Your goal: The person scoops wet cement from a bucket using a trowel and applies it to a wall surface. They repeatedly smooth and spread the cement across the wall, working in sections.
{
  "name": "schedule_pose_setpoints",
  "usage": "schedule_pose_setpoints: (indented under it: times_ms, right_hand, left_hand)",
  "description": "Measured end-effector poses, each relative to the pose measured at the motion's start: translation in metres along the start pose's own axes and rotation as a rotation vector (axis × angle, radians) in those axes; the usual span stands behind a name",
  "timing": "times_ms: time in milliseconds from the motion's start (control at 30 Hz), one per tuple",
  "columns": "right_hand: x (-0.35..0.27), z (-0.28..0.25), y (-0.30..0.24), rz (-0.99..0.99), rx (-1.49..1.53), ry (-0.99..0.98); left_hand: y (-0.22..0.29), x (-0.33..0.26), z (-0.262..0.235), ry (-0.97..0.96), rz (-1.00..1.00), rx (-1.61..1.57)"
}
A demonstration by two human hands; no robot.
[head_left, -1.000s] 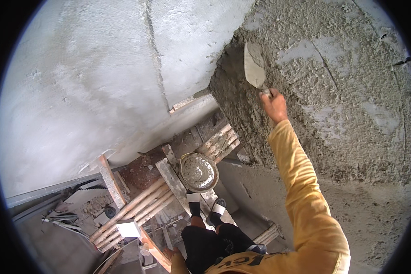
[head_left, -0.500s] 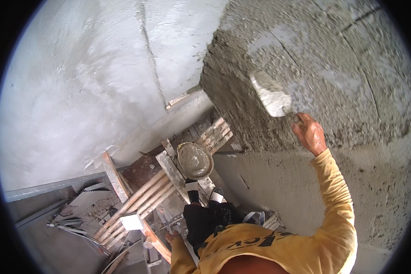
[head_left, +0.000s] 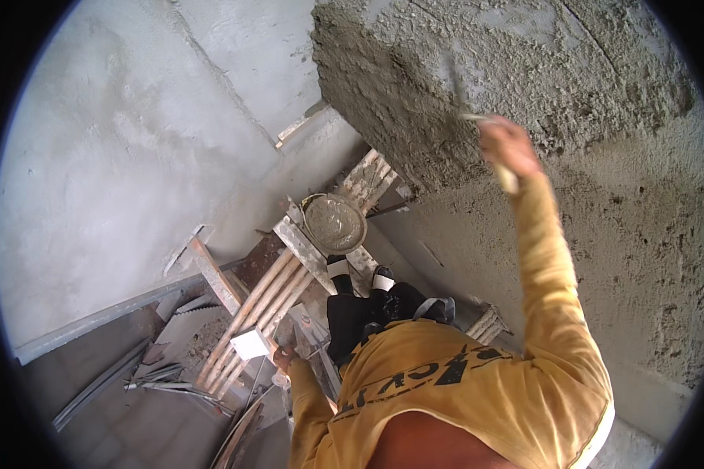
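My right hand (head_left: pixel 510 147), blurred by motion, is closed around the handle of a trowel (head_left: pixel 508 182), raised in front of a wall of rough wet mortar (head_left: pixel 414 102). The pale handle end sticks out below the fist. Its blade is smeared and turned nearly edge-on, close to the wall. My left hand (head_left: pixel 284 357) is low at my left side, beside a white square piece (head_left: pixel 250 344) and a wooden plank; its fingers are too small to make out. A round bucket of grey mortar (head_left: pixel 334 224) stands on boards just beyond my feet.
A smooth grey wall (head_left: pixel 133 156) meets the mortared wall at a corner. Under my feet are narrow boards (head_left: pixel 301 244) and long wooden poles (head_left: pixel 262 301). Below on the left, metal strips (head_left: pixel 102 387) and rubble lie on the floor. A bundle of wood (head_left: pixel 486 324) sits at my right.
The trowel has turned from showing its flat blade to nearly edge-on, and my right hand has risen. My view has shifted. My left hand appears nearer the white square piece.
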State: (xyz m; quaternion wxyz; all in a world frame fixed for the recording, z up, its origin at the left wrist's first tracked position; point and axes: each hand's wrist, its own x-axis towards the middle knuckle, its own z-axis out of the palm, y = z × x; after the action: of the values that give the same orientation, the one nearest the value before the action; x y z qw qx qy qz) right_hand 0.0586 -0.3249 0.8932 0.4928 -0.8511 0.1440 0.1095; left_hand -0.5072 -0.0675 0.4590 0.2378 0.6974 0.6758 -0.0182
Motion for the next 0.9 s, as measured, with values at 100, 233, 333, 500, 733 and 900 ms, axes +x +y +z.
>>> schedule_pose_setpoints:
  times_ms: [100,233,333,500,733,900]
  right_hand:
    - [-0.013,-0.108,0.055,-0.348,0.019,-0.281]
    - [-0.071,-0.138,0.134,-0.148,-0.089,-0.287]
    - [-0.074,-0.129,0.242,0.149,-0.194,-0.307]
    - [-0.135,-0.139,0.475,0.399,-0.749,-0.031]
    - [-0.218,-0.131,0.579,1.0,-0.415,0.053]
    - [-0.24,-0.121,0.669,0.884,-0.246,0.217]
  left_hand:
    - [0.004,-0.007,-0.02,-0.221,-0.005,0.358]
    - [-0.037,-0.02,-0.054,-0.495,0.425,0.972]
    - [-0.057,0.049,-0.054,-0.323,0.295,0.497]
    - [0.068,0.062,-0.062,-0.118,0.376,0.116]
    - [0.15,0.059,-0.112,-0.178,0.477,0.057]
    - [0.155,0.038,-0.091,-0.201,0.461,0.258]
